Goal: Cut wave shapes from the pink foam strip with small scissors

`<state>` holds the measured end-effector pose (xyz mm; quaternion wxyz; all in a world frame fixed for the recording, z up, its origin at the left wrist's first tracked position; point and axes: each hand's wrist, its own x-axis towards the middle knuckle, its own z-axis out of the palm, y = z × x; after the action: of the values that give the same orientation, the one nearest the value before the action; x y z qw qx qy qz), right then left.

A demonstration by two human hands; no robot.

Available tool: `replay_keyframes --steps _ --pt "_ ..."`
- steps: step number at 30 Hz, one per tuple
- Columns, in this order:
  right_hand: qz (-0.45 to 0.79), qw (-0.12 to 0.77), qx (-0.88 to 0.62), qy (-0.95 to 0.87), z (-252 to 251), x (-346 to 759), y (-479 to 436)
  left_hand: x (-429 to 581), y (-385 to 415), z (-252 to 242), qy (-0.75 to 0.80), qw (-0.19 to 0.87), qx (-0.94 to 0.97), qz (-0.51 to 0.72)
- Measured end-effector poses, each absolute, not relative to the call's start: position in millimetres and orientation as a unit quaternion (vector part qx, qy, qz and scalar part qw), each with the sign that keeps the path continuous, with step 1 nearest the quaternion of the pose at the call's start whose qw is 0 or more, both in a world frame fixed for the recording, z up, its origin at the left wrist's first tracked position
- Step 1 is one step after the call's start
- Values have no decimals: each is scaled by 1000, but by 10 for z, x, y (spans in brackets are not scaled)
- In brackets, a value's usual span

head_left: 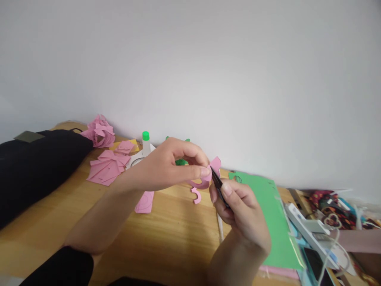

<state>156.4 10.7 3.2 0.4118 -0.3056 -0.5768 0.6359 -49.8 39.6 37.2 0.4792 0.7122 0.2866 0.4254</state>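
Observation:
My left hand (175, 165) pinches a curved pink paper piece (210, 172) between thumb and fingers, above the wooden table (166, 234). My right hand (238, 212) is closed around a thin black tool (217, 184), likely a pen or a scissor blade, whose tip touches the pink piece. A small pink curl (196, 195) and a pink cut-out (145, 201) lie on the table under the hands.
A black bag (35, 167) lies at the left. Pink paper scraps (108, 167), a pink paper flower (99, 131) and a green-capped glue bottle (145, 145) sit at the back. Green paper sheet (268, 214), a stapler (303, 228) and clutter fill the right.

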Motion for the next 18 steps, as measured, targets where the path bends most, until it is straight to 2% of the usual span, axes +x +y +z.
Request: replay_keyframes --steps 18 --pt "638 405 -307 -579 35 1557 93 -504 378 419 298 447 734 415"
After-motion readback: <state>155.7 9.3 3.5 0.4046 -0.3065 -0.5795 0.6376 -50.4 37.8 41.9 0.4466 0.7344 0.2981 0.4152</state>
